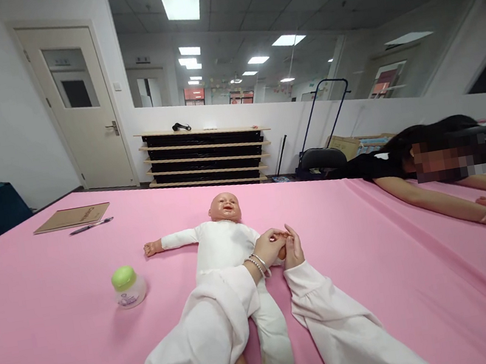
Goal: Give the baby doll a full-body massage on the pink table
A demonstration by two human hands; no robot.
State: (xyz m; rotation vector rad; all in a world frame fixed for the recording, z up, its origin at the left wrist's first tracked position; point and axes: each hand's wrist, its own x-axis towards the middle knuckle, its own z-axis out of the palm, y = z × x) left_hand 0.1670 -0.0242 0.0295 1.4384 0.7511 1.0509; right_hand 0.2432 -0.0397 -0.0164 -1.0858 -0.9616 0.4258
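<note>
A baby doll with a white cloth body lies on its back, its head pointing away from me. My left hand, with bracelets at the wrist, reaches across the doll's body and is closed around the doll's hand on the right side. Against that same small hand my right hand is held from the other side, its fingers pointing up and pressed close. My left sleeve covers part of the doll's belly and one leg. The doll's other arm stretches out to the left.
On the pink sheet stand a jar with a green lid, a brown notebook and a pen. Another person leans over the table at the right, arms stretched across. Behind are stacked boards and a door.
</note>
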